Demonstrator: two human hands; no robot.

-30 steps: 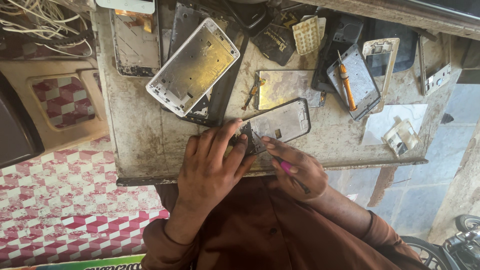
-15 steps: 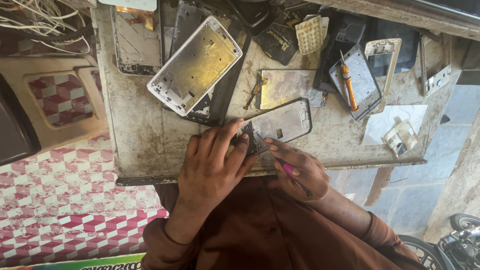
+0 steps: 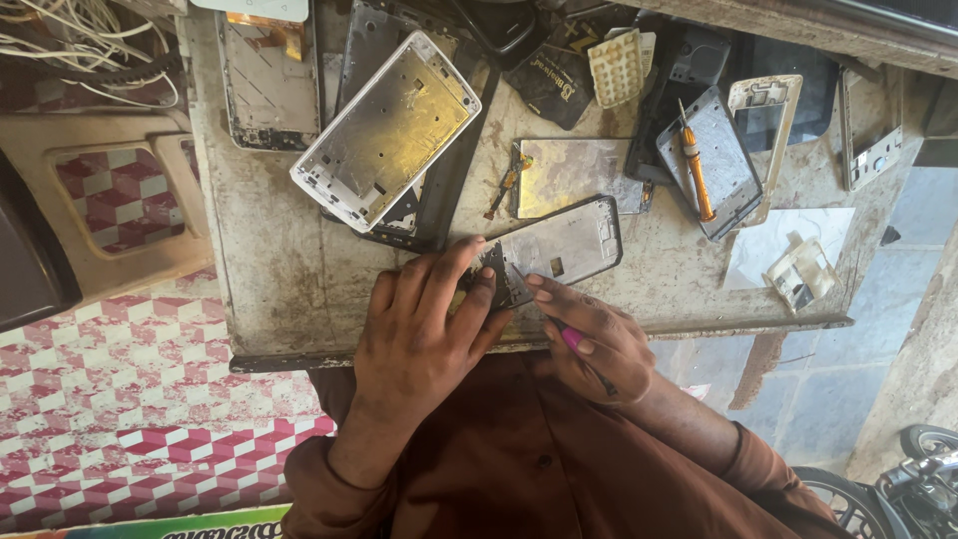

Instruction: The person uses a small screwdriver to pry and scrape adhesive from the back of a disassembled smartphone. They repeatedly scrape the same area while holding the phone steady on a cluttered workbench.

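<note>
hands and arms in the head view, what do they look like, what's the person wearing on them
Both hands are bare: no gloves, rings or watch visible. The left hand comes out of a long rust-brown sleeve that ends at the wrist. The right hand has the same rust-brown sleeve, bunched up along the forearm. The sleeves belong to a buttoned shirt of that colour.

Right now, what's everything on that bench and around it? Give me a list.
phone frame: 1, black-edged, near bench edge, under both hands
white phone frame: 1, silvery, tilted, left of centre
metal plate: 1, brassy, centre
screwdriver: 1, orange, on a grey panel to the right
keypad: 1, cream, top centre
wires: bundle, white, top left
workbench: 1, worn grey
left hand: pressing the phone frame
right hand: holding a pink-handled tool
</note>
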